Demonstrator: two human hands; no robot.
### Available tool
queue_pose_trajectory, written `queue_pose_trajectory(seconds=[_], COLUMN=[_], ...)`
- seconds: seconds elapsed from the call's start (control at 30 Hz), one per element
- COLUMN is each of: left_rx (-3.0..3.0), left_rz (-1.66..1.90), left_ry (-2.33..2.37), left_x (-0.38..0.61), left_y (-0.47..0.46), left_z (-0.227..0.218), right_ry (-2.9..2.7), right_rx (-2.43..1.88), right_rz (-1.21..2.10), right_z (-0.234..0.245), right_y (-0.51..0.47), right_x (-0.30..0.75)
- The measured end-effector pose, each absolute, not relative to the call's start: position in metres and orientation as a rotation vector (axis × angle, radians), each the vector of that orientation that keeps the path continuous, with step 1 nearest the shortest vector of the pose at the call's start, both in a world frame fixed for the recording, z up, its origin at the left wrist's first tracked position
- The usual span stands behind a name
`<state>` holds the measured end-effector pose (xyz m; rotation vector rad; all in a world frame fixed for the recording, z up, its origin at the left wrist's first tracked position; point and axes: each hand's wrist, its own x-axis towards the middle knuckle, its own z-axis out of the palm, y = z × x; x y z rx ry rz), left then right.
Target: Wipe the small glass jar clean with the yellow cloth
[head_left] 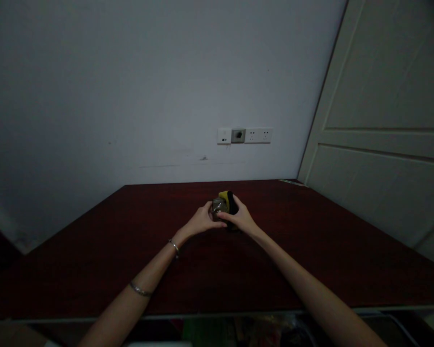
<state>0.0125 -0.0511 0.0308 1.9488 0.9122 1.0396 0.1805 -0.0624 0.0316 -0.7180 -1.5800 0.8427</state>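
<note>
Both of my hands meet over the middle of a dark red-brown table [130,250]. My left hand [199,222] and my right hand [240,218] are closed around a small object [224,202] with a yellow and black part on top and a shiny greyish face toward me. The fingers of each hand wrap its sides. The dim light hides what the object is. Two thin bracelets sit on my left forearm.
A white wall stands behind the table with a row of sockets [244,135]. A white panelled door [383,130] lies at the right. Below the table's near edge some dim coloured items [238,330] show.
</note>
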Motion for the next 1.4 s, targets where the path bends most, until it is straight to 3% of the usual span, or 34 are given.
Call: queue_pose_trajectory(seconds=[0.23,0.7,1.17,1.4], left_rx=[1.746,1.593,1.795,1.759], left_rz=[1.073,1.194,1.185,1.211], left_ry=[0.693,0.711,0.75,0.865], left_x=[0.018,0.023,0.021,0.022], left_y=[-0.043,-0.04,-0.05,-0.042], left_z=[0.018,0.018,0.017,0.013], right_ry=[-1.645,-1.674,-1.569,-1.801], right_rx=[-0.697,-0.537,-0.668,-0.582], right_rz=[0.775,0.66,0.665,0.431], right_z=[0.03,0.041,0.039,0.036], right_y=[-0.062,-0.068,-0.059,-0.069], right_x=[0.182,0.187,0.185,0.184])
